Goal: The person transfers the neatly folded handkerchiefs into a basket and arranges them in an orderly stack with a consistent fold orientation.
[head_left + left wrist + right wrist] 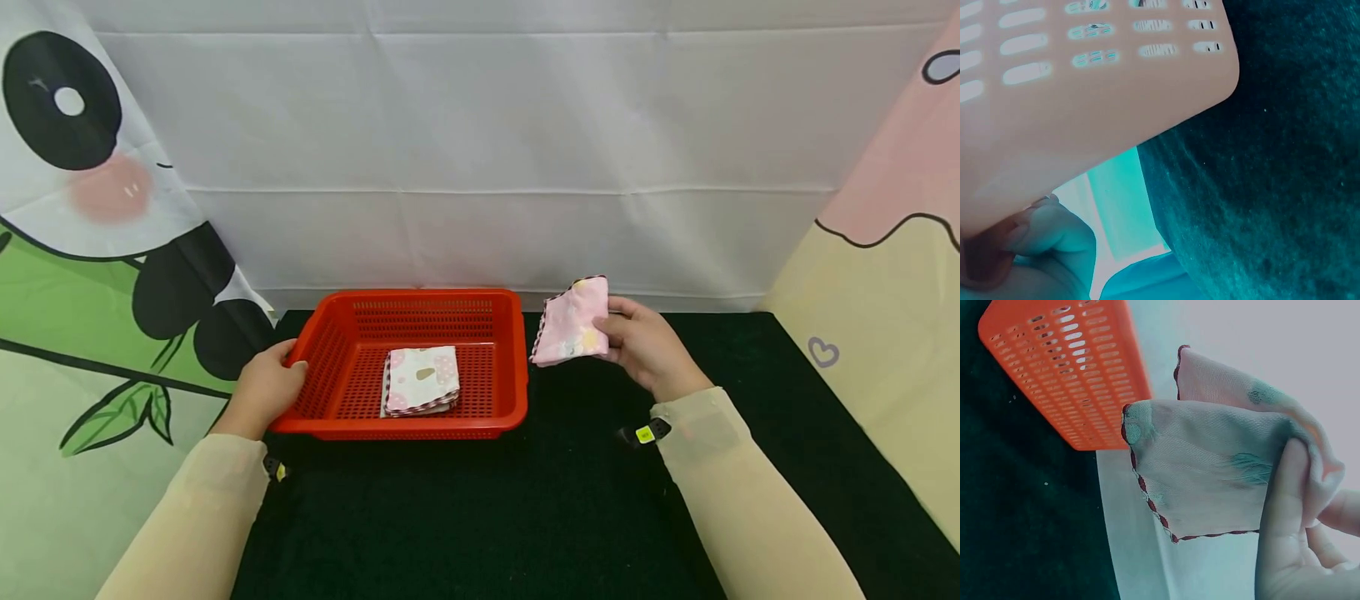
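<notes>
A red plastic basket [420, 427] with slotted walls stands on the dark green cloth. My left hand [264, 385] grips its left rim, and in the left wrist view the thumb and fingers pinch the basket edge. Inside the basket lies a folded white cloth [422, 379] with pink spots and a checked border. To the right of the basket, my right hand [651, 348] pinches a folded pink handkerchief [573, 321] above the table. In the right wrist view the handkerchief [1204, 469] hangs folded over, its dark-edged corners pointing toward the basket.
The dark green table covering [480, 517] spreads in front of the basket and to the right. A white curtain [510, 150] rises close behind the basket. Printed cartoon hangings flank both sides, a panda [112, 208] on the left and a pink-and-yellow one [885, 333] on the right.
</notes>
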{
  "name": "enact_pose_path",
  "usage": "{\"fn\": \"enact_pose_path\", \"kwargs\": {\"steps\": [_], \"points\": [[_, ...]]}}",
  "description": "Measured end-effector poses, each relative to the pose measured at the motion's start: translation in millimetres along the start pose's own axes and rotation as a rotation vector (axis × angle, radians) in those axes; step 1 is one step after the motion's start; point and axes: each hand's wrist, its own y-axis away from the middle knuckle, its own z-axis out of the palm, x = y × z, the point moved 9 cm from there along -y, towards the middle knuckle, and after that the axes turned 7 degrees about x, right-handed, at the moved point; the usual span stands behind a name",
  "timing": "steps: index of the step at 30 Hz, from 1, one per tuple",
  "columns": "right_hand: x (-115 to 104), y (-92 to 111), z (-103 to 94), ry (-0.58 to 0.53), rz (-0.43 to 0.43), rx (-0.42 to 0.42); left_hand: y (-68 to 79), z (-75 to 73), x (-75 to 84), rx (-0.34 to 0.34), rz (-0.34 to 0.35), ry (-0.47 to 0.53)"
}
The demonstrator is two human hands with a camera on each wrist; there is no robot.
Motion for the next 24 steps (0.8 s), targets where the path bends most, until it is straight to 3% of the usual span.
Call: {"fn": "enact_pose_path", "kwargs": {"steps": [10,24], "points": [[-16,2,20.4,-0.011,-0.017,-0.032,-0.7,0.4,0.7,-0.009,-0.002,0.003],[-27,1,74.3,-0.054,-0.039,-0.090,-1.0,-0.2,2.1,-0.015,0.018,0.003]]}}
